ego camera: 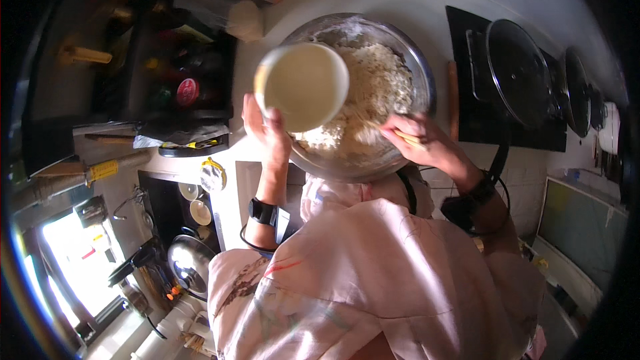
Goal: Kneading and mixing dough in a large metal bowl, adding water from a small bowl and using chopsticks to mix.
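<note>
A large steel mixing bowl in front of me holds lumpy flour or dough, with loose powder on its far inner wall. Over the bowl's left part, my left hand grips a smaller pale bowl containing whitish liquid, thumb at its rim. My right hand is closed around wooden chopsticks, whose far ends reach into the flour and are blurred. The large bowl's near edge lies close to my pink clothing. Whether liquid is running from the small bowl cannot be told.
On the right, a pan with a glass lid stands on a black hob. A dark shelf unit with jars is at the left. Further left and nearer are a foil-topped container and another lidded pan.
</note>
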Demonstrator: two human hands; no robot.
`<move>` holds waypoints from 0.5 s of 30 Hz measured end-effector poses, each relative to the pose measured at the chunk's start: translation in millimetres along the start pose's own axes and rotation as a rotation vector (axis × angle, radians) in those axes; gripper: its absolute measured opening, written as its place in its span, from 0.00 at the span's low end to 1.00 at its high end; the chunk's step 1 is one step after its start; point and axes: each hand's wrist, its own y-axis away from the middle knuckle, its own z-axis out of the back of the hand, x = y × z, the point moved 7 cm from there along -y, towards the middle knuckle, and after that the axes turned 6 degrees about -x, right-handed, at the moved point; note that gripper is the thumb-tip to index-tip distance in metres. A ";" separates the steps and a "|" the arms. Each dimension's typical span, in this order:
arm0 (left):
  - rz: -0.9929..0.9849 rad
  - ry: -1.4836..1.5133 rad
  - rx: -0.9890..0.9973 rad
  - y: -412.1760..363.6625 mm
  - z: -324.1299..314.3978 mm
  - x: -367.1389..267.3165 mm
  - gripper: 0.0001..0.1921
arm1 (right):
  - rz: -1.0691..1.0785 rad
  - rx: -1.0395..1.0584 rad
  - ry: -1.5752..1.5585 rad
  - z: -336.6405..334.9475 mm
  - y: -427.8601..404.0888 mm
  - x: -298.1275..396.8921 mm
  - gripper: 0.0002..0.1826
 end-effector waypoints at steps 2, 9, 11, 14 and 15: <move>0.359 0.324 -0.188 0.4 18.6 46.8 0.32 | -0.003 0.003 -0.028 15.3 4.5 12.4 0.03; 0.840 0.146 -0.499 -12.6 56.4 155.9 0.38 | -0.092 -0.048 -0.052 34.7 21.5 18.3 0.02; 0.872 0.104 -0.476 -13.9 54.9 182.1 0.39 | -0.124 0.025 -0.125 23.7 25.8 17.6 0.02; 0.968 0.215 -0.371 -9.2 39.4 210.0 0.37 | -0.066 0.137 -0.242 -10.4 14.5 27.0 0.01; 0.973 0.223 -0.329 -11.3 25.4 216.2 0.37 | -0.126 0.165 -0.168 -20.7 14.1 16.3 0.02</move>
